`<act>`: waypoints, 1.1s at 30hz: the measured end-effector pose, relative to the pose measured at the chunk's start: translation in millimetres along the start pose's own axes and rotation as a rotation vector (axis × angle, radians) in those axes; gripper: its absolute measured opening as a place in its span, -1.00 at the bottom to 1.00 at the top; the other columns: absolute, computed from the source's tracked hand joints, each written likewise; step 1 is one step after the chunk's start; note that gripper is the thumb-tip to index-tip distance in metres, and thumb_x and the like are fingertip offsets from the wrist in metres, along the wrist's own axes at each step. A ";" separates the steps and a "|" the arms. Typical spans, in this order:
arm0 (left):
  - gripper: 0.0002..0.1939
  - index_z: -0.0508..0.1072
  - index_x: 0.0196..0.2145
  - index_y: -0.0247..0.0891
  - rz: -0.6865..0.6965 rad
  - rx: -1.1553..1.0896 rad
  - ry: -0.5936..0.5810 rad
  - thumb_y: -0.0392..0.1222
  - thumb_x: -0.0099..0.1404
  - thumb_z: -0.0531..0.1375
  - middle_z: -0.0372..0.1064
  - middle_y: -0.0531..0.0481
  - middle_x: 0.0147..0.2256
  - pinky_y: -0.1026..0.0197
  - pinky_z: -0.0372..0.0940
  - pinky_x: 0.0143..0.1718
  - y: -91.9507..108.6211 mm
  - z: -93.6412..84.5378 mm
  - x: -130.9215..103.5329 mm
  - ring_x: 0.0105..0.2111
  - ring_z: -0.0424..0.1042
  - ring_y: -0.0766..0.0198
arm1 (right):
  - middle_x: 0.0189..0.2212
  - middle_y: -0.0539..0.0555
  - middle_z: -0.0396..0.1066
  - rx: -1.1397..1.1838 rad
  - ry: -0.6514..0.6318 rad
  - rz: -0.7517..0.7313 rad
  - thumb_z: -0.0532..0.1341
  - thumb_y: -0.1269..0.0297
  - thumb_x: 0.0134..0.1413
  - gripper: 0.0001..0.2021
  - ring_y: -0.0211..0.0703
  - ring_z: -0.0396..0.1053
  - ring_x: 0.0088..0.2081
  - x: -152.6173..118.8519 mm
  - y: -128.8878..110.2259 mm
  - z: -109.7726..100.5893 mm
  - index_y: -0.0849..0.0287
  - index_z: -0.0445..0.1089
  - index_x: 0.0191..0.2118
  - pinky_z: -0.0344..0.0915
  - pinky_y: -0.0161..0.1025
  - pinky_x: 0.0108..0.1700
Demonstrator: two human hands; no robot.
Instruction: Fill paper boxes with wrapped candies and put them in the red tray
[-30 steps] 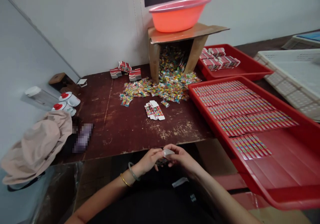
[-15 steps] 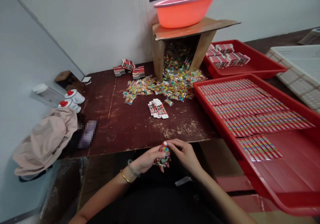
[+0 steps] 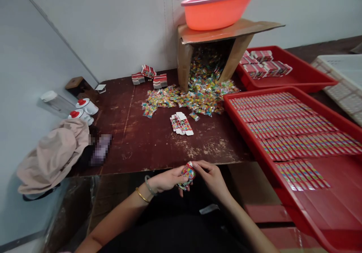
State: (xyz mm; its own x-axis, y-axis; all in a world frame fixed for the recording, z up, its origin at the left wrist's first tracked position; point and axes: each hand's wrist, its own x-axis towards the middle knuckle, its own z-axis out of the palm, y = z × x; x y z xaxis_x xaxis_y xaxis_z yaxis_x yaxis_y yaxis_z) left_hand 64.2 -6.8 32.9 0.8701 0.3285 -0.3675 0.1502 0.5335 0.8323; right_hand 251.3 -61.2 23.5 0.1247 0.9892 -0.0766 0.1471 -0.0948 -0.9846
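Note:
My left hand (image 3: 169,179) is closed around a small red printed candy box (image 3: 188,173), held tilted just off the table's front edge. At the box's white upper end, the thumb and fingers of my right hand (image 3: 212,177) pinch together on the flap. What is inside the box cannot be seen. Beyond my hands, several flat unfolded boxes (image 3: 181,124) lie in a small pile on the dark red table (image 3: 152,143). Behind them spread many wrapped candies (image 3: 198,96), spilling from a cardboard carton (image 3: 184,62) on its side.
On the right, a red tray (image 3: 305,219) holds rows of filled boxes. Another red tray (image 3: 308,74) behind it carries stacked flat boxes. An orange basin (image 3: 220,13) rests on the carton. To the left are white bottles (image 3: 87,106) and a beige cloth bag (image 3: 53,151).
The view has shifted slightly, so the scene sits a little differently in the frame. My hands keep hold of the box, which tilts a bit more to the right.

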 end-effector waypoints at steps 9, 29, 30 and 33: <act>-0.56 0.30 0.00 -0.29 0.035 -0.177 0.038 -0.04 0.23 0.19 0.29 -0.07 -0.30 0.31 0.33 -0.48 3.6 -4.9 -5.1 -0.34 0.40 0.26 | -0.12 0.10 0.51 -0.202 0.060 -0.233 0.13 0.16 0.19 -0.73 -0.01 0.41 -0.06 -14.3 -3.2 12.0 0.01 0.49 -0.06 0.25 0.01 0.07; -0.53 0.28 0.14 -0.25 -0.101 1.391 1.433 -0.16 0.28 0.11 0.20 -0.32 0.07 -0.17 0.12 0.05 3.0 -99.2 -39.0 0.13 0.12 -0.14 | -0.21 0.20 0.52 -0.522 0.348 -0.483 0.05 0.12 0.22 -0.66 -0.02 0.42 -0.15 141.6 47.4 -26.3 0.19 0.51 -0.19 0.31 -0.03 -0.06; -0.52 0.29 0.14 -0.22 0.009 1.281 1.417 -0.13 0.27 0.13 0.14 -0.31 0.14 -0.19 0.06 0.10 3.5 -90.1 -35.1 0.19 0.04 -0.14 | -0.19 0.21 0.50 -0.512 0.410 -0.481 0.04 0.13 0.23 -0.66 -0.01 0.40 -0.14 129.8 43.5 -22.2 0.20 0.49 -0.16 0.30 0.00 -0.05; -0.44 0.26 0.15 -0.18 0.320 0.599 1.019 -0.02 0.22 0.19 0.18 -0.22 0.15 -0.08 0.09 0.12 7.4 -55.8 -15.8 0.17 0.13 -0.02 | -0.19 0.15 0.50 -0.533 0.393 -0.587 0.12 0.23 0.19 -0.78 -0.02 0.38 -0.12 80.5 27.6 5.8 0.10 0.48 -0.15 0.27 0.02 -0.03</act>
State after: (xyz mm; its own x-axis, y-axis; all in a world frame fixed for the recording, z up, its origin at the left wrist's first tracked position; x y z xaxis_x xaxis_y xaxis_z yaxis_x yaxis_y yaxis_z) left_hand 25.3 35.4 21.8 0.1824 0.9822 -0.0446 0.4233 -0.0375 0.9052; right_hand 259.6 16.4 -10.8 0.1986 0.7942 0.5743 0.7189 0.2802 -0.6361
